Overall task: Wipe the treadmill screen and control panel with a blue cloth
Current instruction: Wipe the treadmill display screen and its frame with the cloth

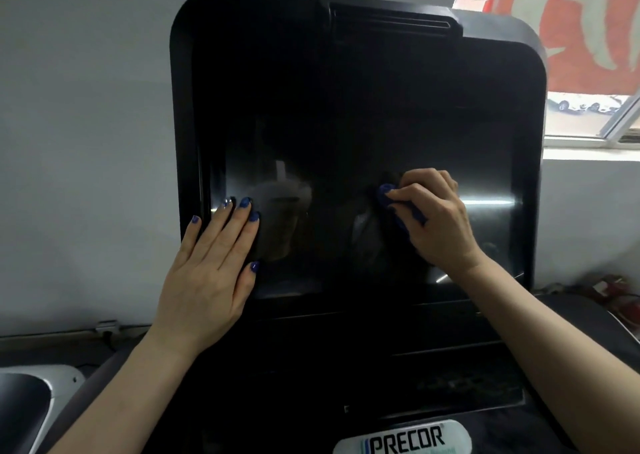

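My right hand grips the bunched blue cloth against the dark treadmill screen, around four o'clock of its centre. My left hand lies flat, fingers straight, at the screen's eight o'clock edge. The control panel sits below, above a Precor badge.

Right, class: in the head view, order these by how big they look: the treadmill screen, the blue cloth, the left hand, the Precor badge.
1. treadmill screen
2. left hand, nearer the camera
3. Precor badge, partly cut off
4. blue cloth, mostly hidden inside the right hand

My one head camera looks forward, seemingly slightly upward, close at the treadmill screen before me.
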Demonstrator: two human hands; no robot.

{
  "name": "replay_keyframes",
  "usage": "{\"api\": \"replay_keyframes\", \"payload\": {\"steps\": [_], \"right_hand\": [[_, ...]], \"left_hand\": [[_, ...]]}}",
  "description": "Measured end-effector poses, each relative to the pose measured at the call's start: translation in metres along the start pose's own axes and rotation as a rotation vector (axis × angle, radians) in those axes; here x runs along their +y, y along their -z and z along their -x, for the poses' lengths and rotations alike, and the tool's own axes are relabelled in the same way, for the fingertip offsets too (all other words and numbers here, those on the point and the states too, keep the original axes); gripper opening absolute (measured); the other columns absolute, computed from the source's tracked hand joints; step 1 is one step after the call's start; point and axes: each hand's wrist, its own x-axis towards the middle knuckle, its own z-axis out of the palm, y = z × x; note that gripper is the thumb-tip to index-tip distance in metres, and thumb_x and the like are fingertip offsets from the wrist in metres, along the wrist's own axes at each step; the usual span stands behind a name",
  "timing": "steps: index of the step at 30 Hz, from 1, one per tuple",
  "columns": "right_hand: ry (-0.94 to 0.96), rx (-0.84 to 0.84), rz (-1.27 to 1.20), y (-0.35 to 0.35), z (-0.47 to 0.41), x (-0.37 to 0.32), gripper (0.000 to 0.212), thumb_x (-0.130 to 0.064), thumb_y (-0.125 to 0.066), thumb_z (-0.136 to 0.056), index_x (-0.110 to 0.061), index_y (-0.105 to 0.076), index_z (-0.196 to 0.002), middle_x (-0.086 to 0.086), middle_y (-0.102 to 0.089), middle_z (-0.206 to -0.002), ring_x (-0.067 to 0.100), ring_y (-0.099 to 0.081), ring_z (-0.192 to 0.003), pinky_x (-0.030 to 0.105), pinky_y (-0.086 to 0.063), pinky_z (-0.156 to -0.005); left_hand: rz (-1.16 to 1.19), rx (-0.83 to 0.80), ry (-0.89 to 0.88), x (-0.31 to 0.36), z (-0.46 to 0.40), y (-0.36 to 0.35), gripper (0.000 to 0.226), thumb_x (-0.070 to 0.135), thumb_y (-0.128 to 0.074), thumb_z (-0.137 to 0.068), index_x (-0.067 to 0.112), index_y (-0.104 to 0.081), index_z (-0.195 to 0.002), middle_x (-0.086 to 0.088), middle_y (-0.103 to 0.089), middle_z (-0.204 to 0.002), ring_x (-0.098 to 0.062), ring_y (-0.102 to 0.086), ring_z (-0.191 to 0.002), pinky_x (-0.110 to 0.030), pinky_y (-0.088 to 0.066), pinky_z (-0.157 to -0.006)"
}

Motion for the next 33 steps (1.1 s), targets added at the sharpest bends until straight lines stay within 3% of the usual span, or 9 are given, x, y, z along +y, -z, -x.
{"api": "replay_keyframes", "payload": {"steps": [5, 11, 17, 24, 33], "right_hand": [[-0.073, 0.050, 0.026, -0.013, -0.013, -0.014, 0.011, -0.010, -0.063, -0.089, -0.001, -0.068, -0.091, 0.011, -0.060, -0.100, 0.025, -0.051, -0.094, 0.033, -0.037, -0.089], [0.022, -0.072, 0.008, -0.010, 0.001, -0.018, 0.010, -0.012, -0.064, -0.088, -0.004, -0.069, -0.091, 0.007, -0.061, -0.102, 0.021, -0.051, -0.095, 0.032, -0.036, -0.091], [-0.055, 0.020, 0.011, -0.025, -0.018, -0.032, 0.011, -0.010, -0.060, -0.089, -0.003, -0.068, -0.090, 0.009, -0.060, -0.099, 0.022, -0.049, -0.094, 0.036, -0.040, -0.088], [0.048, -0.065, -0.001, -0.020, -0.006, -0.031, 0.003, -0.005, -0.068, -0.088, -0.004, -0.070, -0.089, 0.007, -0.062, -0.101, 0.022, -0.052, -0.095, 0.031, -0.037, -0.090], [-0.017, -0.029, 0.016, -0.022, -0.004, -0.037, 0.007, -0.007, -0.063, -0.088, -0.003, -0.070, -0.089, 0.008, -0.062, -0.100, 0.019, -0.050, -0.095, 0.029, -0.035, -0.091]], "left_hand": [[0.010, 0.002, 0.002, 0.002, 0.010, -0.004, 0.056, 0.028, -0.038, -0.100, 0.003, -0.037, -0.151, -0.012, -0.031, -0.161, -0.023, -0.019, -0.153, -0.047, -0.009, -0.126], [0.018, 0.032, -0.002, 0.002, 0.010, -0.006, 0.056, 0.027, -0.041, -0.099, 0.003, -0.039, -0.150, -0.012, -0.033, -0.160, -0.024, -0.024, -0.151, -0.048, -0.011, -0.125], [0.011, 0.044, -0.005, 0.001, 0.011, -0.008, 0.056, 0.027, -0.041, -0.100, 0.003, -0.038, -0.151, -0.013, -0.033, -0.160, -0.026, -0.026, -0.150, -0.048, -0.010, -0.125], [0.003, 0.001, -0.012, 0.000, 0.011, -0.003, 0.056, 0.029, -0.039, -0.100, 0.003, -0.038, -0.151, -0.012, -0.032, -0.161, -0.025, -0.024, -0.151, -0.048, -0.012, -0.125], [-0.014, -0.016, -0.031, -0.011, 0.020, -0.002, 0.057, 0.029, -0.038, -0.101, 0.004, -0.033, -0.153, -0.011, -0.028, -0.163, -0.024, -0.018, -0.153, -0.048, -0.014, -0.125]]}}
